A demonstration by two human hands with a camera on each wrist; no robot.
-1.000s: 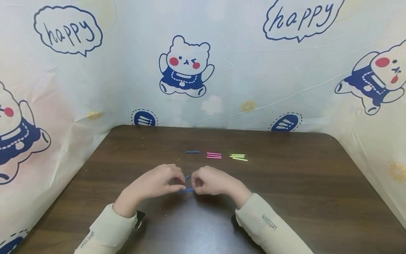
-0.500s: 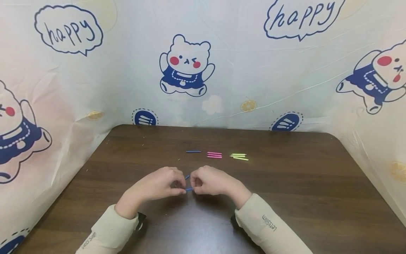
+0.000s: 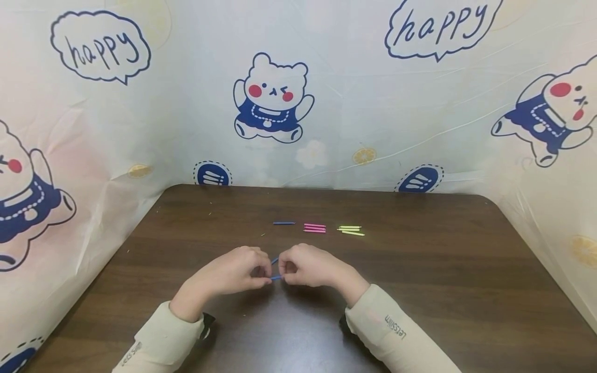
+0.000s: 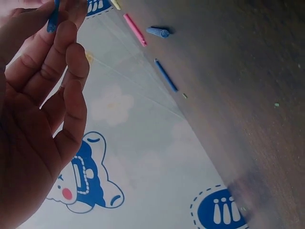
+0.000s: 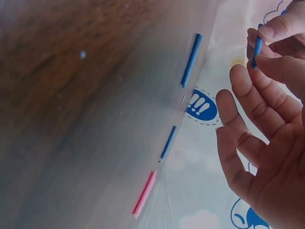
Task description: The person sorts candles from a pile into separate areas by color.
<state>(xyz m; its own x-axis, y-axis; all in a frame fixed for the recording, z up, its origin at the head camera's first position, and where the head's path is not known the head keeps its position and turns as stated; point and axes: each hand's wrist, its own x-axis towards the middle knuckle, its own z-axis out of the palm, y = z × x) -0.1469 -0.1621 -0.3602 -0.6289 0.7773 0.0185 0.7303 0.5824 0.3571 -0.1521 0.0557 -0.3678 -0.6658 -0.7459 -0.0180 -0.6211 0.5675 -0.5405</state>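
A thin blue candle [image 3: 276, 277] is held level just above the table between both hands. My left hand [image 3: 235, 269] pinches its left end with thumb and fingertips; the left wrist view shows the end of that blue candle [image 4: 53, 20] poking out between them. My right hand [image 3: 312, 265] pinches the other end, and in the right wrist view the blue candle [image 5: 258, 46] runs between the two thumbs. Behind the fingertips a second blue candle [image 3: 275, 260] lies on the table, partly covered by the hands in the head view.
Farther back on the brown table [image 3: 420, 248] lie one more blue candle [image 3: 284, 223], a group of pink candles [image 3: 314, 228] and a group of yellow candles [image 3: 350, 230]. Tiny crumbs are scattered about. A printed curtain [image 3: 354, 103] stands around the table's back and sides.
The left fingertips have come onto the candle's left end, which stuck out under them before. Both hands are slightly closer together. The candles on the table have not moved.
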